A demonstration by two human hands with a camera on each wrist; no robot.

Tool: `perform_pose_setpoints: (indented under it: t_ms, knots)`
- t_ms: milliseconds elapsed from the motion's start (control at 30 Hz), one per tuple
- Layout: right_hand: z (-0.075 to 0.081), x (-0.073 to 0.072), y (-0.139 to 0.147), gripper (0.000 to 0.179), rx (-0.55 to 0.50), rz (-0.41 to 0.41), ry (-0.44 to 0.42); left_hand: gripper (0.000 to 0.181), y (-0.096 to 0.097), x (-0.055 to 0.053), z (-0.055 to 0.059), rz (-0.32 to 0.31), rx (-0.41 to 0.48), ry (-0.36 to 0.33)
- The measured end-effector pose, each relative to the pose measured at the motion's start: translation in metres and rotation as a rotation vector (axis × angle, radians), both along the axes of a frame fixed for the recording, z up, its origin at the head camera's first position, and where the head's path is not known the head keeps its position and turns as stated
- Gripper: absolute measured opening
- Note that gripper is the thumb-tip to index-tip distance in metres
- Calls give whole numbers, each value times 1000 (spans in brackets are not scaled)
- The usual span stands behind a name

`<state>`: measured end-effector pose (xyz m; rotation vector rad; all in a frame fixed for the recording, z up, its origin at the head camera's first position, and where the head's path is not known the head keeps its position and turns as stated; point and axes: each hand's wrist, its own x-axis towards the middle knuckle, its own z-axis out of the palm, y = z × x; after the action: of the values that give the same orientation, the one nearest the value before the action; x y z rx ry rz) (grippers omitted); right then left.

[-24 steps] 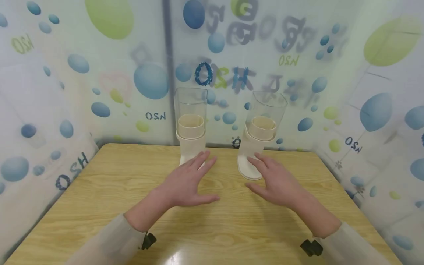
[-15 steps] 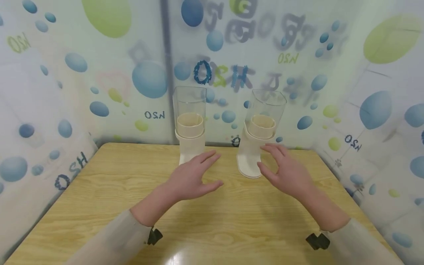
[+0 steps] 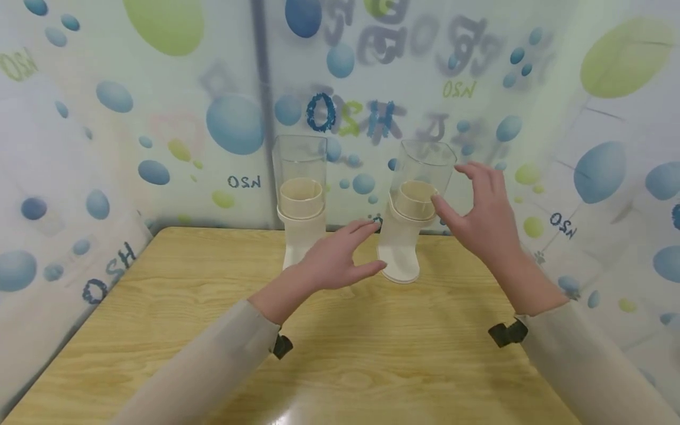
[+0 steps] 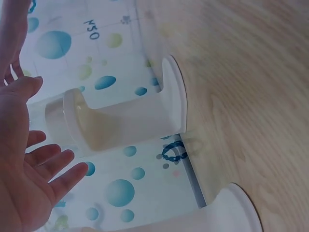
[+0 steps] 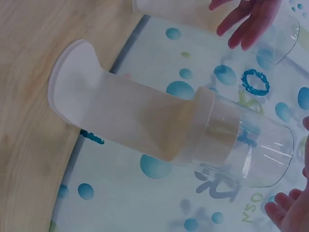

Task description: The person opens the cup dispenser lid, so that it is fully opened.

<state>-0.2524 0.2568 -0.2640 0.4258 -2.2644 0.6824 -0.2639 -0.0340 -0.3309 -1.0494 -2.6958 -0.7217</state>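
Bubble-printed sheeting in blue and green closes off the back and both sides of a pale wooden tabletop [image 3: 159, 330]. Two dispensers stand upright near its far edge, each a white foot under a clear tube.

The right dispenser [image 3: 411, 218] is the one I am reaching for. Its long axis runs straight up, foot on the wood, clear tube [image 3: 425, 168] on top, with a beige collar between. My right hand [image 3: 486, 215] is raised to the right of that tube, at the height of the collar and just above it. Its fingers are spread and lightly curved, thumb toward the collar, holding nothing; whether the thumb tip touches I cannot tell. My left hand [image 3: 337, 262] is lower, open and flat-fingered. It hovers between the two feet with its fingertips close to the right dispenser's foot [image 4: 171, 96], and it holds nothing either. The right hand is the nearer one to the tube, the left to the base.

The left dispenser [image 3: 300, 200] stands just beyond my left wrist, apart from the right one.
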Motion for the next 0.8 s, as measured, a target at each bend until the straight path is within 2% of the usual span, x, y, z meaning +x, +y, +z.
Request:
perform_pose_setpoints:
  t_ms: [167,333,533,600,800]
  knots:
    - [17,-19,-7,78,-1,-24,-97,85,18,-23,6,-7,32,-76]
    - [24,-37,-14,79,18,-29,-168,93,35,-50,9,6,85,-176]
    - [21,-51,-18,77,26,-37,-201,107,53,-78,12,48,176,-266]
    - [19,-53,-20,76,10,-34,-219,113,58,-84,12,64,212,-299]
    - [11,-58,-22,68,-101,-10,-207,127,74,-100,9,45,347,-344]
